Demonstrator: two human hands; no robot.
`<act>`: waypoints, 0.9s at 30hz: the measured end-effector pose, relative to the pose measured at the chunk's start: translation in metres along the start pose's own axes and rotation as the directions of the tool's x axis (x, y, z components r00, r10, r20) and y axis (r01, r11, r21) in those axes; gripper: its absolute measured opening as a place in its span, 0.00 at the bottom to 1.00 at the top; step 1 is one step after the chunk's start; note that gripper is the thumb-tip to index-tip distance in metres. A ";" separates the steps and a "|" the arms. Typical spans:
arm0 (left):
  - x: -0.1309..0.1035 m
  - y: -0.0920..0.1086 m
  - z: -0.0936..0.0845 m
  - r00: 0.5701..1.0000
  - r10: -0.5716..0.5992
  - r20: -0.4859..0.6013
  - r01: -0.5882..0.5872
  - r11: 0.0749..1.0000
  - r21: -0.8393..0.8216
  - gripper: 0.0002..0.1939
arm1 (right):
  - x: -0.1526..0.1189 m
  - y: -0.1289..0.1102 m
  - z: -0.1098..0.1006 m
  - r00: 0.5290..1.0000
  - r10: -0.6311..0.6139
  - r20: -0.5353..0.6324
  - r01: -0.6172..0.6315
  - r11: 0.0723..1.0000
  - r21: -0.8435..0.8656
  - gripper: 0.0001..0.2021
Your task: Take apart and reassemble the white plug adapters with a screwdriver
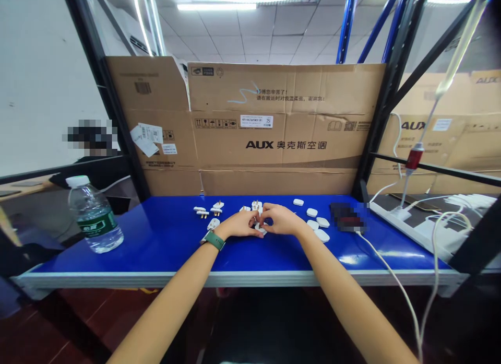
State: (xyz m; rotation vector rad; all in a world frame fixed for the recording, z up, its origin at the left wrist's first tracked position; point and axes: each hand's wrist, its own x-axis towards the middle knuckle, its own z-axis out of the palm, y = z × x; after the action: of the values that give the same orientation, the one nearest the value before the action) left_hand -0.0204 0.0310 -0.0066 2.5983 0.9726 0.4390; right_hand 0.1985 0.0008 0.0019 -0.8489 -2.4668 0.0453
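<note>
My left hand (239, 224), with a green-strapped watch (214, 240) on its wrist, pinches a small white piece (260, 229) near the middle of the blue table (164, 249). The fingers of my right hand (278, 219) close on the same piece from the other side. Just behind the fingers lie more white plug parts (256, 204), partly hidden. Several white plugs with pins (217, 208) rest left of my hands. To the right are several rounded white pieces (321, 235) without visible pins.
A water bottle (96, 218) stands at the left. A blurred dark device (347, 216) with a white cable lies at the right, near a power strip (410, 231). Cardboard (282, 129) walls the back between dark posts. A person (92, 144) is beyond the left post.
</note>
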 end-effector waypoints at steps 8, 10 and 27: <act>0.000 -0.002 0.001 1.000 0.016 -0.020 -0.016 1.000 0.005 0.28 | 0.002 0.001 -0.001 1.000 -0.011 0.016 0.010 0.994 0.108 0.07; 0.001 -0.001 0.000 1.000 0.015 -0.017 -0.015 1.000 -0.002 0.28 | 0.003 0.001 -0.001 1.000 -0.021 -0.009 0.022 0.990 0.139 0.07; 0.000 0.010 0.003 0.999 0.008 0.046 -0.005 0.999 -0.049 0.31 | 0.012 -0.018 -0.008 0.943 0.298 -0.149 0.142 0.044 0.989 0.18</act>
State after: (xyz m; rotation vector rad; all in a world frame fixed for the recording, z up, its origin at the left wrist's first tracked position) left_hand -0.0136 0.0232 -0.0049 2.5572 0.9271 0.3975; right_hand 0.1841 -0.0078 0.0185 -0.2202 -1.3555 1.4338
